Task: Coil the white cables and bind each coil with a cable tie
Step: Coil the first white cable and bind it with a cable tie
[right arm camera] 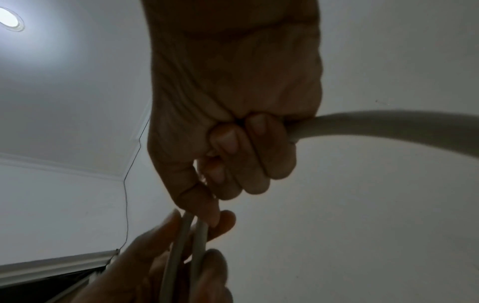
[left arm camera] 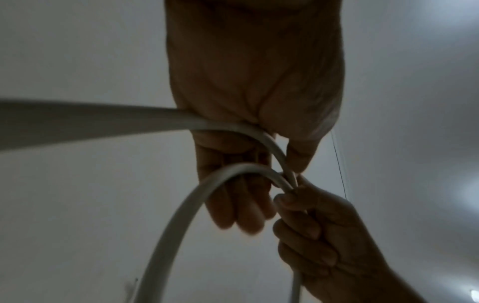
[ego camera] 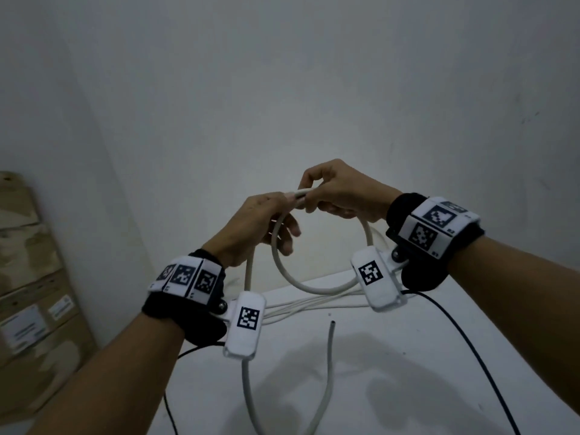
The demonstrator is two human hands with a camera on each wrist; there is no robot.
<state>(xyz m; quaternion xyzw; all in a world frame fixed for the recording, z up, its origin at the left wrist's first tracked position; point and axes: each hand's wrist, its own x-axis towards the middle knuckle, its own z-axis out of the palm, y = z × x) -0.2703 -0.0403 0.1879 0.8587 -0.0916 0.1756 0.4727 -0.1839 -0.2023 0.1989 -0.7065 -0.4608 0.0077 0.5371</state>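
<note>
Both hands are raised above the white table (ego camera: 392,356) and hold one thick white cable (ego camera: 314,288) bent into a round loop. My left hand (ego camera: 260,224) pinches the two crossing strands (left arm camera: 285,176) at the loop's top between thumb and fingers. My right hand (ego camera: 339,193) grips the same cable (right arm camera: 362,125) in a fist just to the right, thumb against the crossing. The cable's tail (ego camera: 326,381) hangs down to the table, its cut end (ego camera: 332,324) pointing up. No cable tie shows.
Several more white cables (ego camera: 301,306) lie flat on the table behind the loop. Stacked cardboard boxes (ego camera: 34,293) stand against the wall at the left. Thin black cords (ego camera: 464,346) run from the wrist cameras across the table.
</note>
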